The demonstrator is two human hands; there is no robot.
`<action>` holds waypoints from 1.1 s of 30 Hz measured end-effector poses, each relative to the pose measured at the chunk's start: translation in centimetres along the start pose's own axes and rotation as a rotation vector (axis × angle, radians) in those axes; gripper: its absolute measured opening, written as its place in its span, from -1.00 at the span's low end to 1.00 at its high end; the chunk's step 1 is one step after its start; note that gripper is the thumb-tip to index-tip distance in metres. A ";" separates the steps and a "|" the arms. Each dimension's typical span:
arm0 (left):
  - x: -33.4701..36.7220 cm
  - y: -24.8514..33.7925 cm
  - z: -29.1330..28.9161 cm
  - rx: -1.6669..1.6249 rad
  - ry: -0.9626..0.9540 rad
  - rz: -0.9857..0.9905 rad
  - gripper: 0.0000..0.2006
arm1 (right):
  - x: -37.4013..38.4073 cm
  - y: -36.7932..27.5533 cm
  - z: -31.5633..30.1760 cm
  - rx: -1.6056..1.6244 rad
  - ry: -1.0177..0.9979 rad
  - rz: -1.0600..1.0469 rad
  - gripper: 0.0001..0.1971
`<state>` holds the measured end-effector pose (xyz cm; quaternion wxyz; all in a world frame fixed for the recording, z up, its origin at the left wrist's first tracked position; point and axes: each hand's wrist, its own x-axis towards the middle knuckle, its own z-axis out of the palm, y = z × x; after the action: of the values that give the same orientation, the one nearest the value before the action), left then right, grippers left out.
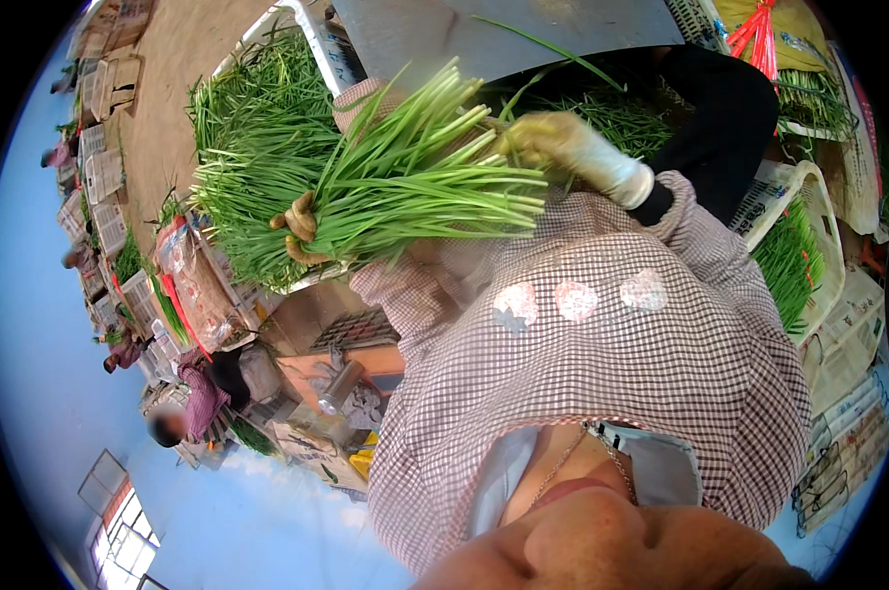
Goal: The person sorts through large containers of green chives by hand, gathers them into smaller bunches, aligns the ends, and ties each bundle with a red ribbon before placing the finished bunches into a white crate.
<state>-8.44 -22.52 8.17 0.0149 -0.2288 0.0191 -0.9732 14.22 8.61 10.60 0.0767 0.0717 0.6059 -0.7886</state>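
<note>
A large bunch of garlic chives (435, 187) lies across the front of my body, its pale cut ends pointing right. My left hand (303, 228), in a tan glove, is wrapped round the leafy side; only its fingers show among the leaves. My right hand (572, 147), in a yellowed glove with a pale cuff, is beside the pale stem ends with its fingers curled. Whatever those fingers hold is hidden. Under and behind the bunch, more chives (258, 128) fill a white plastic crate (312, 39) on the left.
A grey board (513, 34) stands in front of me, with loose greens (622, 123) below it. At the right, a white basket (830, 236) holds more chives. A tied bundle with red string (756, 39) is at the far right. Other people (204, 398) sit among crates at the left.
</note>
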 end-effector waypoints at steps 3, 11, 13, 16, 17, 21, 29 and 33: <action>0.0 2.4 -0.8 0.079 -0.077 -0.055 -0.61 | -2.1 -0.9 -4.0 0.050 0.223 0.020 -0.57; -0.5 -0.8 -1.1 -0.104 0.020 -0.069 -0.64 | 5.1 0.4 0.8 -0.072 -0.063 -0.035 -0.44; -0.3 -1.3 -0.4 -0.068 0.025 -0.067 -0.65 | 5.8 0.4 2.4 0.149 -0.053 -0.066 -0.46; 0.0 -1.2 0.0 -0.006 0.049 -0.045 -0.64 | 5.2 -0.6 3.0 0.401 -0.117 -0.098 -0.56; 0.1 -1.0 -0.1 -0.011 0.036 -0.060 -0.62 | 5.0 -1.1 2.8 0.344 -0.144 -0.092 -0.52; 0.1 -0.5 -0.8 -0.076 0.012 -0.088 -0.60 | 4.3 -2.7 2.6 0.059 -0.243 0.047 -0.25; -0.1 0.5 -1.1 -0.031 0.031 -0.158 -0.61 | 4.0 -3.5 2.7 0.087 -0.431 -0.079 -0.41; 0.0 1.0 -1.6 0.004 -0.002 -0.156 -0.57 | 4.1 -3.3 3.2 -0.345 -0.361 -0.095 -0.48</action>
<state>-9.13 -23.43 6.74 -0.0607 -0.2307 -0.0010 -0.9711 9.42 6.17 13.65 0.1575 -0.1127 0.7108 -0.6762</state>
